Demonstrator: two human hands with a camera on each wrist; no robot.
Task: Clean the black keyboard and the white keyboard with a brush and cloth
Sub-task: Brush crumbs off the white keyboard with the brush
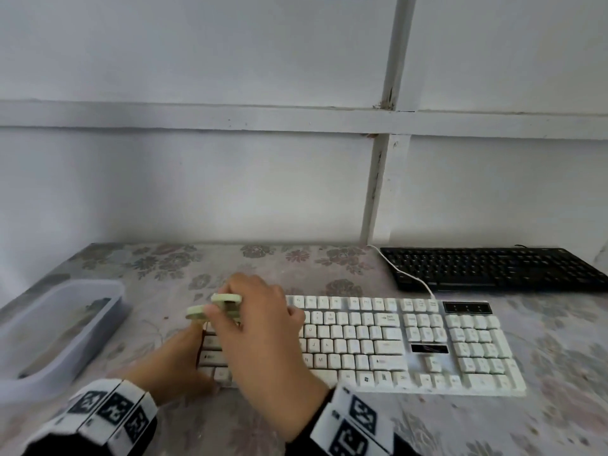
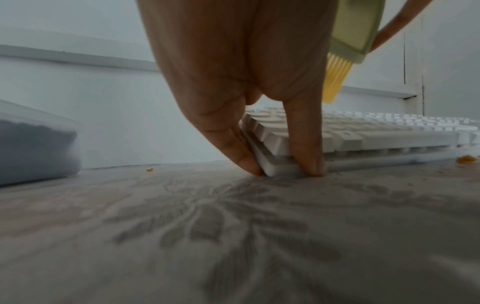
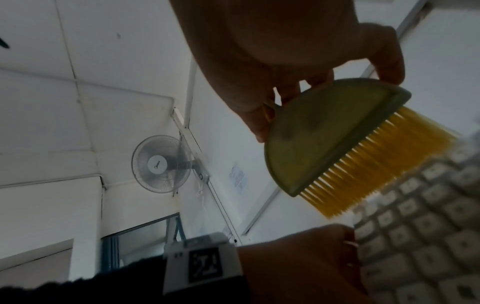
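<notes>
Bracing the white keyboard [image 1: 378,343] at its near-left corner, the left hand [image 2: 246,86] pinches it steady on the bench [image 1: 427,422]; the right hand [image 1: 260,327] grips the brush [image 3: 319,135], bristles over the left keys. The black keyboard [image 1: 493,268] waits far right.

Both hands are bare, with no rings or gloves showing. The left hand [image 1: 171,363] emerges from a white, segmented wristband [image 1: 108,411] built of flat blocky panels, each printed with a black-and-white square code marker. Behind it, toward 7 o'clock in the head view, runs a black sleeve [image 1: 52,447]. The right hand [image 1: 263,327] wears a matching white band [image 1: 353,422] with the same bold black markers on its faces, and a dark sleeve follows it toward 5 o'clock. In the right wrist view one marker panel [image 3: 203,265] faces the camera, framed in pale grey-white plastic, fuzzy black fabric beside it.
</notes>
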